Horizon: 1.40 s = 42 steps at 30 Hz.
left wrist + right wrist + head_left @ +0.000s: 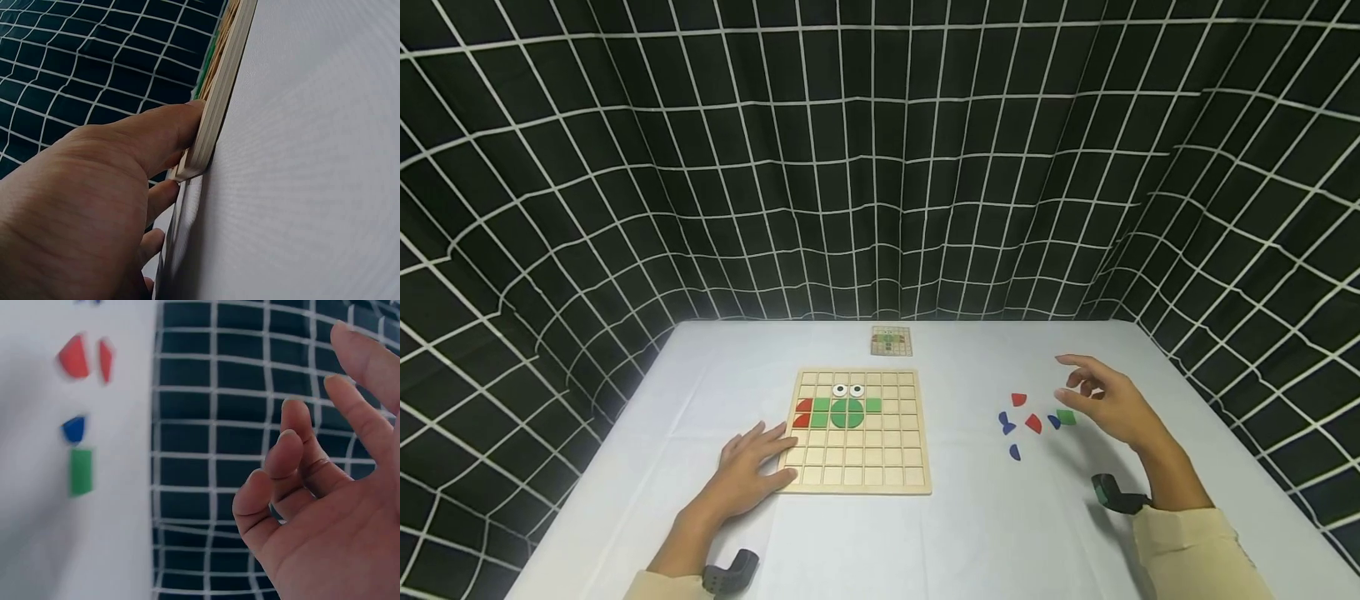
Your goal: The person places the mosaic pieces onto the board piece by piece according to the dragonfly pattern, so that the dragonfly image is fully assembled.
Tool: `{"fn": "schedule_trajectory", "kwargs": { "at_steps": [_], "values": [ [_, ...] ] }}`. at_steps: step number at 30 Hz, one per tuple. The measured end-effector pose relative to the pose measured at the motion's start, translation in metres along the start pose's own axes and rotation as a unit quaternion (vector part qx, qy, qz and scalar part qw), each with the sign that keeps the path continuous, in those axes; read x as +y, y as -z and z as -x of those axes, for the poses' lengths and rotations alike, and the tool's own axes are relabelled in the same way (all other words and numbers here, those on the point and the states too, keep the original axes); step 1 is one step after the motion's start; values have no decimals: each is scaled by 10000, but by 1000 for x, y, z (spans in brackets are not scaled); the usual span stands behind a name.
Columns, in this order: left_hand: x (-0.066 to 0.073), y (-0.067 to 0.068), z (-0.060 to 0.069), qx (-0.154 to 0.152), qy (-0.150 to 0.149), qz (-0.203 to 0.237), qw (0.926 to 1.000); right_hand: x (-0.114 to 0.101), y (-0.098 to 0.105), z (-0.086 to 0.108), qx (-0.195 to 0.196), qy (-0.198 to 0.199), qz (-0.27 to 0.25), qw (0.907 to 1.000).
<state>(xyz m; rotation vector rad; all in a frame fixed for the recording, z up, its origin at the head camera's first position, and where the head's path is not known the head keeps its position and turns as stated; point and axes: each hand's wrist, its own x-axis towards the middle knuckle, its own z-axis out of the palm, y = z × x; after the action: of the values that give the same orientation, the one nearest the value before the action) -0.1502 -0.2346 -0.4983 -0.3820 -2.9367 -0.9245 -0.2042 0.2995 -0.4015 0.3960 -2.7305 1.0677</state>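
A wooden grid board (865, 458) lies on the white table. On it are two round eye pieces (840, 390), a green circle (847, 413) made of quarter pieces, several green squares (821, 419) and red pieces (802, 421) at the left edge. My left hand (747, 471) rests against the board's lower left side, thumb and fingertips touching its edge; the left wrist view shows this contact closely. My right hand (1105, 402) is raised over the loose pieces, fingers loosely bent, holding nothing. Beneath it lies a green square (1066, 417) beside a blue piece (1054, 422).
Two red quarter pieces (1033, 424) and more blue pieces (1015, 452) lie scattered right of the board. A small pattern card (891, 341) with a similar design sits behind the board. Dark gridded curtains (887, 167) surround the table's back and sides.
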Motion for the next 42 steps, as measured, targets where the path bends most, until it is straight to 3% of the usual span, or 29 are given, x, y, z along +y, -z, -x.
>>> {"fn": "schedule_trajectory", "kwargs": {
  "at_steps": [11, 20, 25, 34, 42],
  "values": [
    [0, -2, 1, 6, 35, 39, 10000, 54, -9, 6, -617, -1095, -14, 9921],
    [0, -2, 2, 36, -9, 65, 10000, 73, -12, 7, -994, -1168, 472, 9870],
    [0, -1, 1, -19, 50, 13, 10000, 75, -16, 5, -1200, -1398, 835, 9793],
    [1, 1, -1, 38, -9, -20, 10000, 79, -25, 5, -830, -1497, 1125, 9788],
    [0, 1, -2, -8, -19, -36, 10000, 75, -23, 9, -516, -1624, 979, 9805]
  ]
}}
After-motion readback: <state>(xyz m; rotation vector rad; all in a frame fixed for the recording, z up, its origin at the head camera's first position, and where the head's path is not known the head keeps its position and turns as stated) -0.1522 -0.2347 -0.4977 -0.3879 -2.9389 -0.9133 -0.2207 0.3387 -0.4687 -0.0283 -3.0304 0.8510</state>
